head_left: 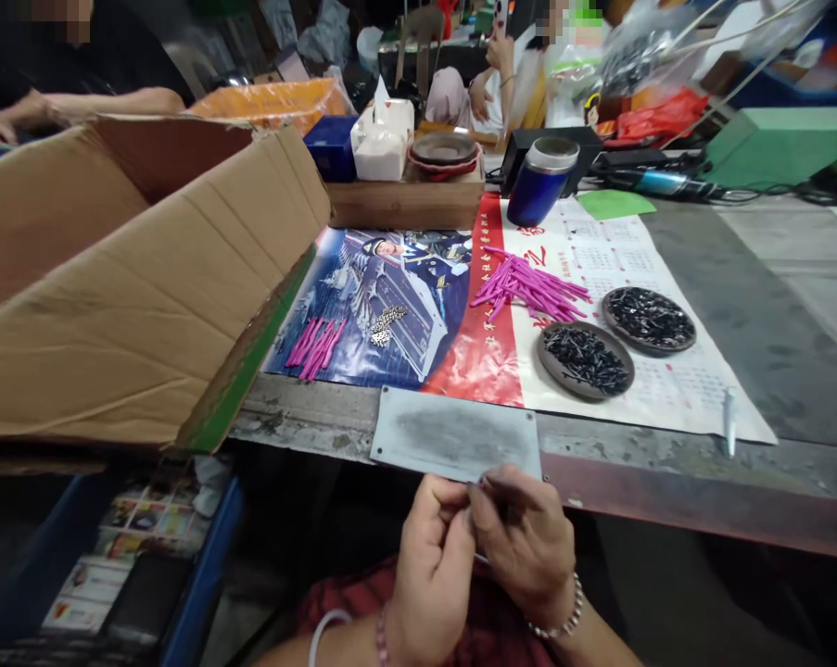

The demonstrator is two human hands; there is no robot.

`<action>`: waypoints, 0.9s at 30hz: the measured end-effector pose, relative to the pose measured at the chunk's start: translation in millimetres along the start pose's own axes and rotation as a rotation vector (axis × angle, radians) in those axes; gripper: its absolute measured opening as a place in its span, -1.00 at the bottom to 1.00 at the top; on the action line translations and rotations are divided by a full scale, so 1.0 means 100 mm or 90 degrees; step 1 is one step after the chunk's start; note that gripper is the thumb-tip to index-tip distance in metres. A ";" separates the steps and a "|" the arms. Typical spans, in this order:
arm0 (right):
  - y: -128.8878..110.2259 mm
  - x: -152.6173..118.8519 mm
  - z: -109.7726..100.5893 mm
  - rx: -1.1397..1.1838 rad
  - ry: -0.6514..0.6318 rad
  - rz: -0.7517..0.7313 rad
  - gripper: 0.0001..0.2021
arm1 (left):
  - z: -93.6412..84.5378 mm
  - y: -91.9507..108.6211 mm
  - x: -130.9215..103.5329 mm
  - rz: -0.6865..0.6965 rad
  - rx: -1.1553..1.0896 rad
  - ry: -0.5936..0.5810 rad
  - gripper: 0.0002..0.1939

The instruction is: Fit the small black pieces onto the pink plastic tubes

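Note:
My left hand (437, 556) and my right hand (526, 542) meet at the table's front edge, fingers closed and thumbs pressed together. Whatever they pinch is too small and too hidden to make out. Just beyond them lies a grey metal plate (456, 428) with a dark worn middle. Farther off, a heap of pink sticks (529, 285) rests on a poster, beside two round dishes, a nearer dish (619, 389) and a farther dish (689, 343), both full of small black pieces. A smaller group of pink sticks (315, 347) and a pile of tiny pale pieces (388, 324) lie to the left.
A large open cardboard box (251, 232) takes up the left side. At the back stand a tissue box (383, 153), a blue tumbler (539, 190) and a wooden box (404, 204). A white tube (729, 421) lies at right. Other people sit across the table and beyond.

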State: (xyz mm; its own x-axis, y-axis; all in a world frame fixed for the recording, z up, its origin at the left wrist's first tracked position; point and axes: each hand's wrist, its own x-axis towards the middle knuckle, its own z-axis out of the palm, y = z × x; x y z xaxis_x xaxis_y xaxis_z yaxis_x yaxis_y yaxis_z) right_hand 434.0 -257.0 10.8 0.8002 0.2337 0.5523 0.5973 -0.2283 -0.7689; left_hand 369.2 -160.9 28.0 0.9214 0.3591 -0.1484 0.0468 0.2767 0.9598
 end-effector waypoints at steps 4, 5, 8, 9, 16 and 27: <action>0.03 -0.02 0.04 0.034 -0.044 0.002 -0.86 | -0.02 -0.04 -0.02 0.044 0.065 0.017 -0.82; 0.02 -0.01 0.04 0.030 -0.044 0.011 -0.86 | -0.02 -0.04 -0.03 0.053 0.077 0.024 -0.82; -0.04 0.05 0.01 0.006 -0.021 0.071 -0.90 | 0.00 -0.05 -0.03 0.027 0.052 0.017 -0.80; -0.06 0.06 0.00 0.010 -0.016 0.108 -0.91 | 0.00 -0.05 -0.03 0.008 0.029 0.005 -0.79; -0.04 0.00 -0.02 -0.003 -0.002 0.093 -0.81 | 0.02 0.03 0.00 0.006 -0.003 0.018 -0.80; -0.04 -0.01 0.08 0.024 -0.035 0.125 -0.84 | -0.04 -0.05 0.00 0.032 0.089 0.033 -0.84</action>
State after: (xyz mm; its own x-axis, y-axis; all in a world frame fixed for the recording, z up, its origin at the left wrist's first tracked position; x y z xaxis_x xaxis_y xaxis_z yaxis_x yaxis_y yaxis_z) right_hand 430.0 -248.9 10.5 0.8965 0.2402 0.3722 0.4263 -0.2392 -0.8724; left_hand 367.2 -158.9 22.6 0.9028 0.4163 -0.1082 0.0577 0.1321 0.9896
